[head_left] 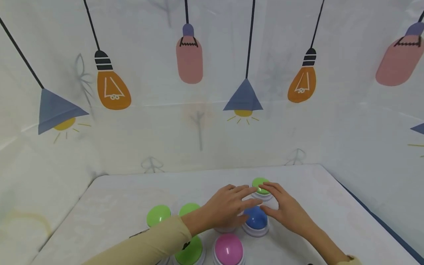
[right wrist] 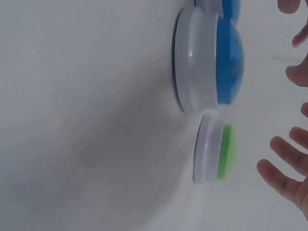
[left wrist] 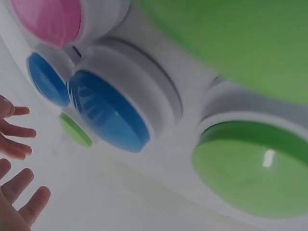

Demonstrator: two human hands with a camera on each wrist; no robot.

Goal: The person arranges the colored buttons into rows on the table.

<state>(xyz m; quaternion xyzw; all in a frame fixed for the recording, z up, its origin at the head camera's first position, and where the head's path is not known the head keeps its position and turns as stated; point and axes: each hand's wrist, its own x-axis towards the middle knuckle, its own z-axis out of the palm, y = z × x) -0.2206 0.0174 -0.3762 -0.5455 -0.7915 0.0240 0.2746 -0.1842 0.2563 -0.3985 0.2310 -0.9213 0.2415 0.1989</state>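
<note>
My left hand (head_left: 228,206) hovers over a group of dome push buttons, its fingers spread and holding nothing. Facing it, my right hand (head_left: 288,211) is held in the air with loosely bent fingers, also holding nothing. Below and between the fingertips is a blue button (head_left: 256,219) on a white base. Just beyond lies a green button (head_left: 261,186), partly covered by fingers in the head view. A second blue button (left wrist: 108,110), hidden under my left hand from above, shows in the left wrist view. Nearer me is a pink button (head_left: 228,250).
More green buttons stand to the left: one green button (head_left: 159,215), another green button (head_left: 190,208) and a near green button (head_left: 190,252) partly behind my sleeve. They stand on a white table (head_left: 126,195). A white curtain (head_left: 149,136) printed with lamps surrounds the table.
</note>
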